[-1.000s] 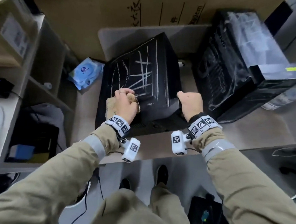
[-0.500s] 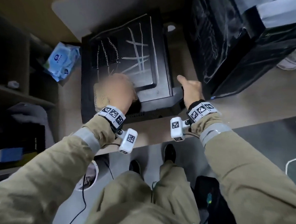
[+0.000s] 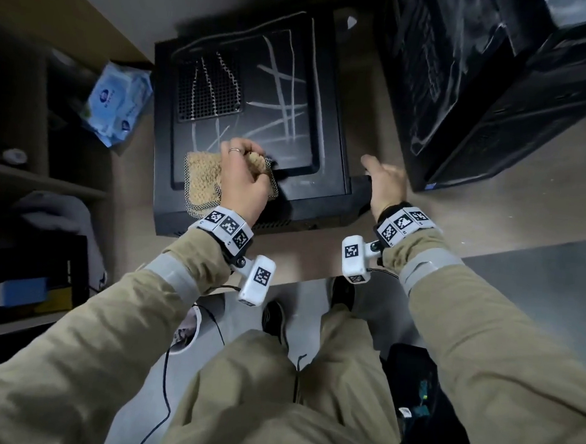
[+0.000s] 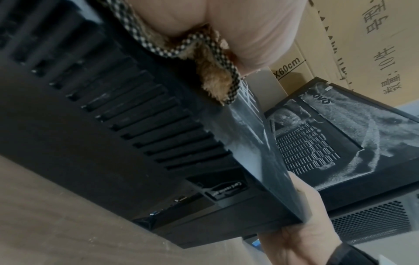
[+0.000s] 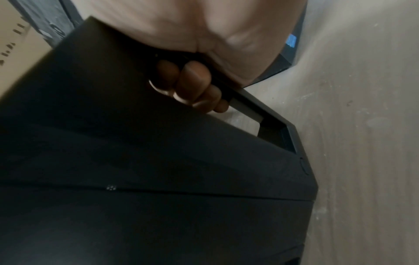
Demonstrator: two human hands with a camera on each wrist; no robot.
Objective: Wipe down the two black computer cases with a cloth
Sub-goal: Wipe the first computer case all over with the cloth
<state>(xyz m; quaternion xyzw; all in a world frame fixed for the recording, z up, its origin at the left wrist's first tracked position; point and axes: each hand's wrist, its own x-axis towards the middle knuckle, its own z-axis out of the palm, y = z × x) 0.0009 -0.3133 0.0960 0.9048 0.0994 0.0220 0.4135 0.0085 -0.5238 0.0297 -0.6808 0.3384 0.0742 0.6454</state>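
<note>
A black computer case [image 3: 257,116] lies flat on the tan table, its top panel streaked with pale dust lines. My left hand [image 3: 244,176] grips a tan cloth [image 3: 203,178] with a checked edge and presses it on the case's near-left part; the cloth [image 4: 213,71] shows bunched under the palm in the left wrist view. My right hand [image 3: 385,181] holds the case's near-right corner, its fingers [image 5: 190,84] curled round the handle bar there. The second black case [image 3: 482,79] stands to the right, dusty [image 4: 340,139].
A blue pack of wet wipes [image 3: 117,103] lies left of the case. Dark shelves [image 3: 30,178] stand at the far left. A large cardboard box [image 4: 362,44] rises behind the cases. Bare table [image 3: 473,226] stretches near my right wrist.
The view has dropped closer over the case. My left hand and the cloth slid slightly along the near part of the top panel. The right hand stays on the near-right corner.
</note>
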